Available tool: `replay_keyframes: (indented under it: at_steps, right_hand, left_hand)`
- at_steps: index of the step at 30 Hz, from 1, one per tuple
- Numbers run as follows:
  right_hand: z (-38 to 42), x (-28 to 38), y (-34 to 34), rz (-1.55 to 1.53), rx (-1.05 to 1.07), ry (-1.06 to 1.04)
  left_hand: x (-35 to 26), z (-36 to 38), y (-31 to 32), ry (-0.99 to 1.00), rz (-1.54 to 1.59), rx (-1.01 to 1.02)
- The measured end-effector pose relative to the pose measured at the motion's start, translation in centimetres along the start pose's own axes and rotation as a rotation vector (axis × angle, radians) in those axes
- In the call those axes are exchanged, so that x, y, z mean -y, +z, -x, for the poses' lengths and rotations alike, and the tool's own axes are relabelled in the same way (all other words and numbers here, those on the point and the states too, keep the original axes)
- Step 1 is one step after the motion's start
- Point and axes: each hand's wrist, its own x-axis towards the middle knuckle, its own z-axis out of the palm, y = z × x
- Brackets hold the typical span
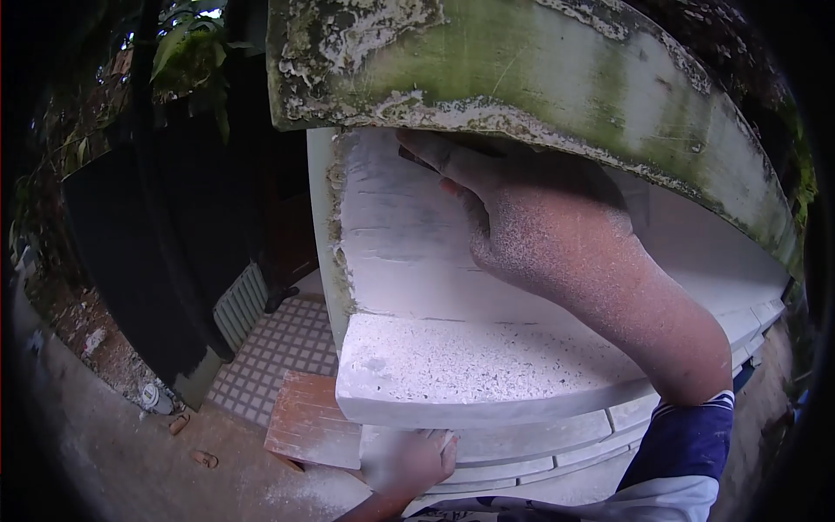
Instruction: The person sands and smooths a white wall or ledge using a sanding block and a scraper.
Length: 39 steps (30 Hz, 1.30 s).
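My right hand, coated in white dust, reaches up under a mossy concrete overhang. Its fingers are closed around a thin dark flat piece, pressed to the white wall. A spot of orange-red shows under the fingers; the rest of the piece is hidden by the hand. Below the white ledge, speckled with dark crumbs, my left hand is partly blurred. Its fingers are curled closed, and what they hold, if anything, cannot be made out.
A reddish-brown wooden board lies at the lower left of the ledge. Beyond it are a checkered tile floor and a tall dark panel. Sandals and a white container are on the ground. Stepped white slabs run beneath the ledge.
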Motion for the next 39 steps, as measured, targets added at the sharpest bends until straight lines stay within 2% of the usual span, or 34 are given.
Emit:
replay_keyframes:
  at_steps: [3,5,9,12,15,18,21,27,30,34,39]
  right_hand:
    - [0.8,-1.6,0.9,-0.100,-0.092,-0.081]
    - [0.9,-1.5,0.5,-0.075,-0.039,-0.072]
    - [-0.7,1.1,-1.7,-0.079,0.166,0.089]
    - [0.3,-0.3,-0.3,-0.033,-0.031,-0.040]
    - [0.7,-0.4,-0.1,-0.046,-0.024,-0.039]
    - [-0.9,2.0,-2.0,-0.002,0.203,0.104]
    - [0.3,0.3,-0.1,-0.022,-0.065,-0.039]
    - [-0.4,1.6,-1.4,-0.036,0.117,0.062]
    - [0.6,0.6,-0.1,-0.002,-0.053,-0.017]
    - [0.3,1.2,-1.0,-0.041,0.097,0.067]
    - [0.8,1.2,-0.9,-0.047,0.048,0.062]
  left_hand:
    - [0.0,0.5,0.3,-0.034,0.027,0.020]
    - [0.3,0.7,0.4,-0.028,0.056,0.043]
    - [0.0,0.3,-0.1,-0.003,0.092,0.056]
    - [0.3,0.1,-0.2,-0.026,0.101,0.073]
    - [0.2,0.1,-0.2,-0.039,0.120,0.069]
    - [-0.1,0.2,-0.6,-0.028,0.128,0.115]
    - [0.3,0.0,-0.6,-0.019,0.129,0.118]
    - [0.1,0.1,-0.7,-0.007,0.151,0.175]
    - [0.6,-0.1,-0.8,-0.034,0.142,0.214]
    - [0.7,0.2,-0.8,-0.037,0.158,0.203]
    - [0.6,0.2,-0.8,-0.049,0.153,0.248]
